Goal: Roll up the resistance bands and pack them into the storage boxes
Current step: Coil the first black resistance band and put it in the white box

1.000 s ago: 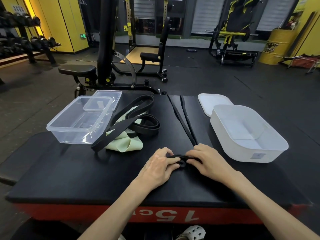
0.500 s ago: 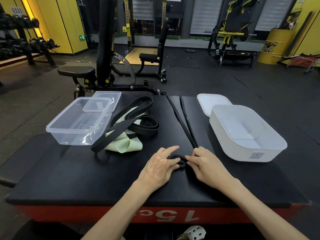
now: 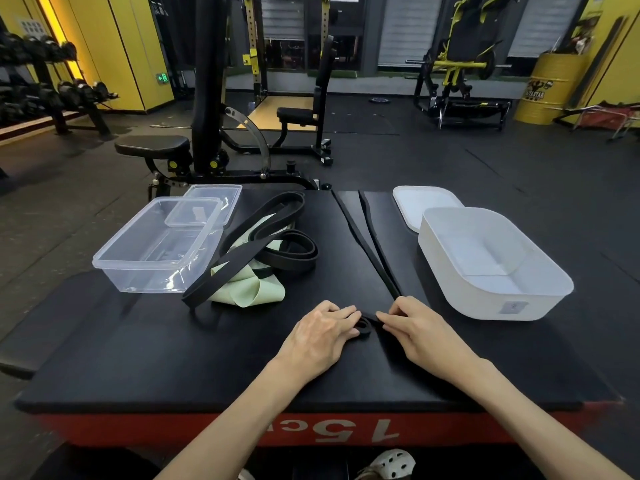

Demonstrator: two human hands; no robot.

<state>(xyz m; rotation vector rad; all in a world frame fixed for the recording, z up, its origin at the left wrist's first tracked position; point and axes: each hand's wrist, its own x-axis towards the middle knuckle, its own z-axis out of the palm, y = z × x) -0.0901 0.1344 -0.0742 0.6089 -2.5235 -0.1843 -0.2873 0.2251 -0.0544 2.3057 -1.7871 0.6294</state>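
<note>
A long black resistance band [image 3: 367, 233] lies stretched away from me across the black padded platform [image 3: 138, 358]. Its near end is curled into a small roll [image 3: 363, 327] between my hands. My left hand [image 3: 322, 337] holds the roll with its fingertips from the left. My right hand [image 3: 415, 327] pinches the band right beside the roll. A clear plastic box [image 3: 156, 247] stands at the left and a white box [image 3: 491, 268] at the right, both with nothing in them.
A pile of black bands [image 3: 273, 244] and a pale green band [image 3: 249, 289] lies beside the clear box. A clear lid [image 3: 207, 206] leans on that box. A white lid [image 3: 422, 202] lies behind the white box. Gym benches and racks stand beyond.
Both hands have shifted slightly while working the small roll at the band's near end; my left hand's fingers are curled closer onto it. The boxes and other bands have not moved.
</note>
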